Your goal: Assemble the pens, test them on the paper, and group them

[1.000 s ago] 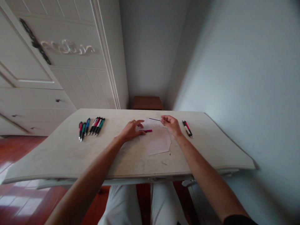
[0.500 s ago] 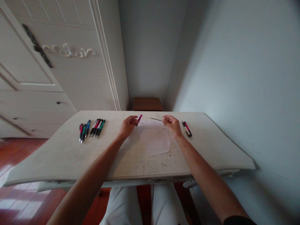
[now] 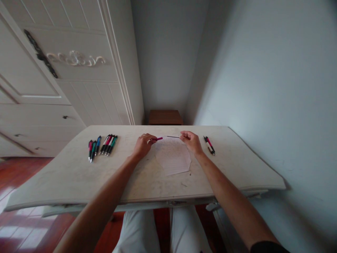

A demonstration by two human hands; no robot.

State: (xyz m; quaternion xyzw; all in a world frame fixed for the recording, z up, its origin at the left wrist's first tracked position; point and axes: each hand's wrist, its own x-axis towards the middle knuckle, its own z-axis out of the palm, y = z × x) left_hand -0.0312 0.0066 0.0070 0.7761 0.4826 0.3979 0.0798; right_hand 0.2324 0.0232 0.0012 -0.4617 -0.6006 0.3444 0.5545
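My left hand (image 3: 143,144) pinches a magenta pen barrel (image 3: 159,138), which lies nearly level and points right. Between the fingertips of my right hand (image 3: 192,141) is a thin dark pen refill (image 3: 172,136), its free end toward the barrel. A small gap separates the two. Beneath and in front of them, a torn sheet of lined paper (image 3: 174,161) lies on the table, its upper part covered in scribbles. To the right of my right hand rest a pink-and-black pen (image 3: 210,143) and a dark pen part beside it.
On the left of the white table (image 3: 68,175) lie two groups of click pens: one of three (image 3: 94,149) and a larger one (image 3: 108,144) of several. Small scraps lie near the front edge. A white cabinet (image 3: 86,102) stands left, a grey wall (image 3: 263,88) right.
The magenta barrel has turned from upright and tilted to nearly level, its end now facing the refill. My right hand has shifted slightly left, bringing the refill closer to the barrel.
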